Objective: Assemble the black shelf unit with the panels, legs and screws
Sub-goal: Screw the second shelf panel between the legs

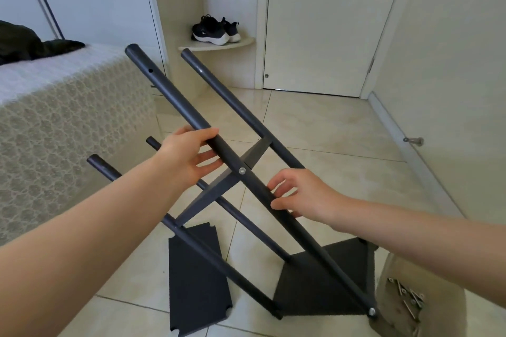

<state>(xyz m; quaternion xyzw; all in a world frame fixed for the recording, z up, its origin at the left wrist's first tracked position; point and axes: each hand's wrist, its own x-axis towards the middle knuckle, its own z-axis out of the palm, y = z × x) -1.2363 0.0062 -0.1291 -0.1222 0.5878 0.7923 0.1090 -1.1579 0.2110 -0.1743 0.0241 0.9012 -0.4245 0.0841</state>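
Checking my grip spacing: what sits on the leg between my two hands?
In the head view, a silver screw fixing the middle panel to the leg, between left hand and right hand.

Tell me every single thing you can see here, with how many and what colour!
legs: four, black, tilted, in the middle
fitted panels: two, black, joined to the legs
loose panel: one, black, flat on the floor
loose screws: several, silver, bottom right
shoes: two, black with white soles, on the corner shelf
bed: one, pale patterned cover, left
cloth: one, dark, on the bed
door: one, white, at the back
left hand: one, grips a leg high up
right hand: one, holds the same leg lower down
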